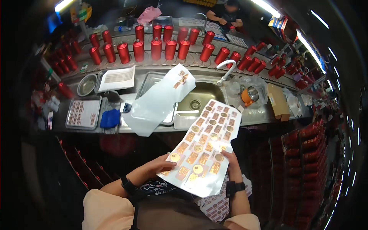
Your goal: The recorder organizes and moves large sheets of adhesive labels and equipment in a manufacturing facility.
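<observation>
A large white sheet [207,132] covered in gold and reddish printed stickers is held up in front of me, tilted over my lap and the sink edge. My left hand [160,164] grips its left edge, thumb on top and fingers beneath. On the opposite edge, my right hand [230,159] pinches the sheet, its fingers partly hidden behind it. Beyond lies a mostly bare pale backing sheet [157,107] with a few stickers left at its far end, draped across a metal tray and the sink rim. More sticker sheets [218,207] rest on my lap.
Red bottles [156,50] stand in rows on a curved conveyor behind the sink [211,92]. A white faucet [226,71], an orange mug [250,96] and a cardboard box [278,101] are at right. Left are trays [83,113], a metal bowl [87,85] and blue cloth [110,119]. Another person [226,15] sits across.
</observation>
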A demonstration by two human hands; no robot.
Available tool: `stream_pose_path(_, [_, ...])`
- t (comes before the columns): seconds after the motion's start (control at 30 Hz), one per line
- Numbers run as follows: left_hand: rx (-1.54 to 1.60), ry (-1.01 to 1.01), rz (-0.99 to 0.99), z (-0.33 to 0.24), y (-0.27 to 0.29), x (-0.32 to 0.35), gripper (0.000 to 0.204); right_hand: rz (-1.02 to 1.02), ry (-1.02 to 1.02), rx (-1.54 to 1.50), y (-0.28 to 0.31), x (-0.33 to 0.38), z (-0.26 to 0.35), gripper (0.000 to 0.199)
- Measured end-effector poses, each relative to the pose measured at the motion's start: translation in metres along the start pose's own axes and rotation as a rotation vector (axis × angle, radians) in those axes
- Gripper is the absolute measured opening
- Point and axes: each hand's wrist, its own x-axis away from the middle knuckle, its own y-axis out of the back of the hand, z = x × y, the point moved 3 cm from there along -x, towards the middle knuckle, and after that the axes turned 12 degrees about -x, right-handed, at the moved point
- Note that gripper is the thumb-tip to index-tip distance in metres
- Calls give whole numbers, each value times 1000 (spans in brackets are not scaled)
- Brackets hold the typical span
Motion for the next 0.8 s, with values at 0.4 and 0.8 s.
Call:
stream_pose_path(0.4, [176, 294, -17, -97, 84, -119, 25, -79, -37, -148, -39, -126, 23, 51])
stream_pose_path(0.8, [454, 218, 44, -148, 41, -192, 18, -375, 587, 860, -111, -80, 43, 95])
